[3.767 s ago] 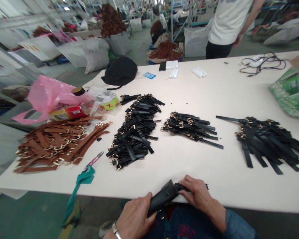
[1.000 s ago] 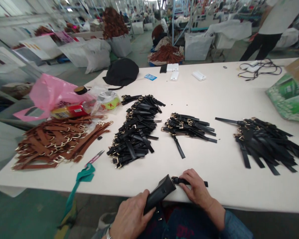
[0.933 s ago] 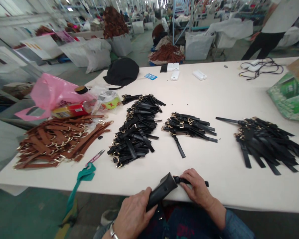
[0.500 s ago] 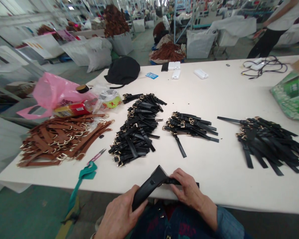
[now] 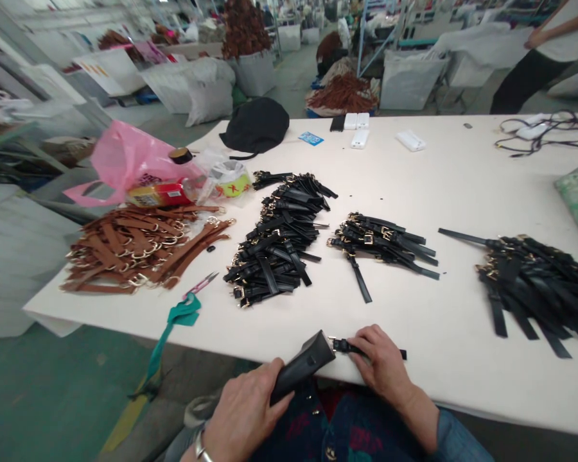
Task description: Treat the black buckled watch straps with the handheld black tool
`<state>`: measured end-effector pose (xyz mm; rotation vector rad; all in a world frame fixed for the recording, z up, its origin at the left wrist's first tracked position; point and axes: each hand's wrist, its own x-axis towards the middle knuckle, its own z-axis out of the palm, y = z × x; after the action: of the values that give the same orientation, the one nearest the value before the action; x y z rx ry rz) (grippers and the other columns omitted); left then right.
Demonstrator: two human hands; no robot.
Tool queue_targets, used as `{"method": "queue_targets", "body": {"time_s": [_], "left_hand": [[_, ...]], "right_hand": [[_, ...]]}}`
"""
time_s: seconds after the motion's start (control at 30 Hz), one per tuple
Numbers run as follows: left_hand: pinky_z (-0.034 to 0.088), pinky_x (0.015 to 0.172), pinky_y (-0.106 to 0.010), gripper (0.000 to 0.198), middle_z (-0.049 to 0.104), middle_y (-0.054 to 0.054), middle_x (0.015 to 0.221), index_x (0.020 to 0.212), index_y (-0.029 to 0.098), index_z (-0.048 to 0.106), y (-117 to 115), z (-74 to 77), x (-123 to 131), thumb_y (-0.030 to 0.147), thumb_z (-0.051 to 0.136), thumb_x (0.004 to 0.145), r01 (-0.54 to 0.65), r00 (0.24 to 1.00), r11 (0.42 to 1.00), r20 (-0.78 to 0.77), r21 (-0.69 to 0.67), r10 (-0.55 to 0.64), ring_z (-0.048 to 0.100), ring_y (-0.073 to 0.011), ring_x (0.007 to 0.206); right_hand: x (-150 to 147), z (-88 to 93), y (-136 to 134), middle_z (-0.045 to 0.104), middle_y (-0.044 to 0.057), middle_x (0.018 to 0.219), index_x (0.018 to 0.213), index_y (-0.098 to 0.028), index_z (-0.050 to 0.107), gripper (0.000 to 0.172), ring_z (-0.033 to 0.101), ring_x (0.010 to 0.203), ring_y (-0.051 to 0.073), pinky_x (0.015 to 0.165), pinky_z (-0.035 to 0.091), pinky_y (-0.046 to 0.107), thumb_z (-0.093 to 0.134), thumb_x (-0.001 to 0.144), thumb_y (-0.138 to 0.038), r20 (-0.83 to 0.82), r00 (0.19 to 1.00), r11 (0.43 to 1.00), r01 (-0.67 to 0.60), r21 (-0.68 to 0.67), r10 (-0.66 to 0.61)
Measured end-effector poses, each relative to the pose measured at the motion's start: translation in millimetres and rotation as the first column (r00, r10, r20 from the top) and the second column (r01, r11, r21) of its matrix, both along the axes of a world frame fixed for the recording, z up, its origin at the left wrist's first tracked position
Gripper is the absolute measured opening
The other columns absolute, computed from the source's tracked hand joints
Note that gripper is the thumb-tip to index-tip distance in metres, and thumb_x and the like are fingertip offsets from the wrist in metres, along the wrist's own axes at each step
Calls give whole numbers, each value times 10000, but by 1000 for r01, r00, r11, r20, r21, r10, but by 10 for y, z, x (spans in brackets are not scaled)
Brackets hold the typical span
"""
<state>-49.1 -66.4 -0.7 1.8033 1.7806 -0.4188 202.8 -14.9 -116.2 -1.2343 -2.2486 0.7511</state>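
Observation:
My left hand (image 5: pixel 248 404) is wrapped around the handle of a black hand-held tool (image 5: pixel 306 364) with a flared, flat-ended head, shaped like a hair clipper. Its head points up and right, close to the buckle end of a short black buckle strap (image 5: pixel 341 344). That strap lies at the table's near edge, pinched by my right hand (image 5: pixel 380 360), and its tail sticks out past my fingers. Whether head and buckle touch, I cannot tell. Beyond my hands lie a tall heap of black buckle straps (image 5: pixel 277 247) and a smaller bunch of them (image 5: pixel 385 244).
More black straps (image 5: pixel 534 282) lie at the right. On the left are brown straps (image 5: pixel 130 247), thread snips (image 5: pixel 202 283) with a teal cloth strip (image 5: pixel 183 312), and a pink bag (image 5: pixel 125 157). A black cap (image 5: pixel 257 125) and cables (image 5: pixel 544 131) sit at the table's far side.
My view has shifted, so the table's things appear farther right. The tool's head has turned to face the strap, and more of the strap's gold buckle shows beside it.

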Motion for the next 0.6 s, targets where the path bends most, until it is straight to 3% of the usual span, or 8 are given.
{"method": "queue_targets", "body": {"time_s": [0.23, 0.4, 0.6], "left_hand": [[418, 706, -309, 292, 613, -28, 934, 1055, 258, 439, 163, -29, 189, 366, 433, 784, 191, 981, 982, -46, 5, -190, 594, -206, 826], [434, 667, -336, 265, 623, -35, 875, 1031, 239, 438, 239, -23, 261, 350, 416, 791, 224, 973, 974, -72, 31, -221, 605, -222, 776], [453, 680, -363, 348, 640, -62, 905, 1113, 215, 417, 153, -152, 139, 365, 408, 800, 228, 972, 973, -67, 36, -225, 609, -244, 819]], "right_hand": [[25, -66, 14, 550, 61, 840, 971, -219, 594, 196, 489, 814, 210, 695, 427, 364, 538, 783, -216, -57, 998, 1000, 9, -6, -9], [36, -116, 20, 543, 65, 849, 994, -210, 581, 218, 483, 816, 214, 707, 420, 372, 541, 780, -226, -55, 998, 1000, 20, -13, -21], [29, -104, 12, 555, 58, 850, 1069, -242, 575, 269, 497, 804, 198, 690, 407, 345, 515, 807, -222, -18, 1000, 998, 4, 60, -3]]}}
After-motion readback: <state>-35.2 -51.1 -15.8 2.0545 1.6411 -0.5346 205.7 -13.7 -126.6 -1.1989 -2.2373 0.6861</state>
